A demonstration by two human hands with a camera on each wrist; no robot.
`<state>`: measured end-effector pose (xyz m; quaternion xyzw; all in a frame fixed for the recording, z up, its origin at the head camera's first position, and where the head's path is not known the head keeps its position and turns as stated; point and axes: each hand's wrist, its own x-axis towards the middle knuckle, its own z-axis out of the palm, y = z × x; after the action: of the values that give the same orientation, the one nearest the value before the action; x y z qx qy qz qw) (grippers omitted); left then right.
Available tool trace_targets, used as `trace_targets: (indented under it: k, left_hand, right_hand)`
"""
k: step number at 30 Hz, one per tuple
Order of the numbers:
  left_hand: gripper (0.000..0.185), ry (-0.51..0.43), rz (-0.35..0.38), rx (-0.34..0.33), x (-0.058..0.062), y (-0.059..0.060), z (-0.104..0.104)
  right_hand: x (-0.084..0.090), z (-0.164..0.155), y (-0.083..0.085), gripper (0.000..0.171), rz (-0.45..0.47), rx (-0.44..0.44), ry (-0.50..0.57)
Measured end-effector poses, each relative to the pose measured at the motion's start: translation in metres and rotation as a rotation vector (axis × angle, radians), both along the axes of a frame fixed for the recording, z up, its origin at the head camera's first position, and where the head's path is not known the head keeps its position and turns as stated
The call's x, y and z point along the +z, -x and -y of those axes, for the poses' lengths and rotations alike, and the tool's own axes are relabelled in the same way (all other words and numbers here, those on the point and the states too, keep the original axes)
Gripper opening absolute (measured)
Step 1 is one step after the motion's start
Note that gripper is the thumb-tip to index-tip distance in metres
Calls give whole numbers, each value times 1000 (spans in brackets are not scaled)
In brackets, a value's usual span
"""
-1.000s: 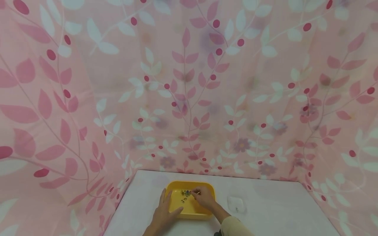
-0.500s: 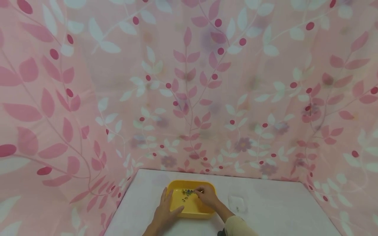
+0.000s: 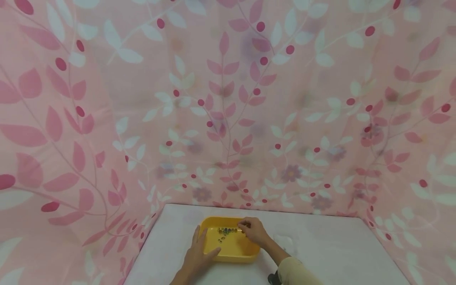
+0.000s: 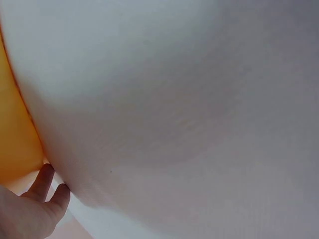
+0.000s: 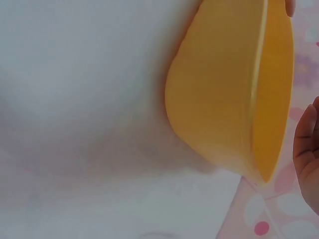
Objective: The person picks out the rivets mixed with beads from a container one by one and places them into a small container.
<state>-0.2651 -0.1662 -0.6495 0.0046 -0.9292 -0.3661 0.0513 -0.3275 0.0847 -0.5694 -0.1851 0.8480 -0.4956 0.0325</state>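
A yellow tray stands on the white table in the head view. My left hand lies along its left side, fingers straight and spread, thumb reaching over the front left corner. In the left wrist view, its fingertips are right at the tray's outer wall. Small shiny beads lie in the tray, several lined up in a row. My right hand is over the tray's right side, thumb and fingertips pinched together. A thin pale line runs from the row to those fingertips; the pinched end is hidden.
A small clear plastic container stands right of the tray, partly behind my right wrist. The white table ends against pink leaf-patterned cloth at the back and sides. A black object shows beside the right sleeve.
My right hand has moved to the right across the tray, and the bead row now stretches further right toward it. The left hand and tray have stayed in place.
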Motion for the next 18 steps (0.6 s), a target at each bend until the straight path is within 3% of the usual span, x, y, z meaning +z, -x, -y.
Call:
trace_targets:
  k: [18]
  left_hand:
    - [98, 12, -32, -16, 2, -1, 1]
  right_hand:
    - [11, -52, 6, 19, 58, -122, 36]
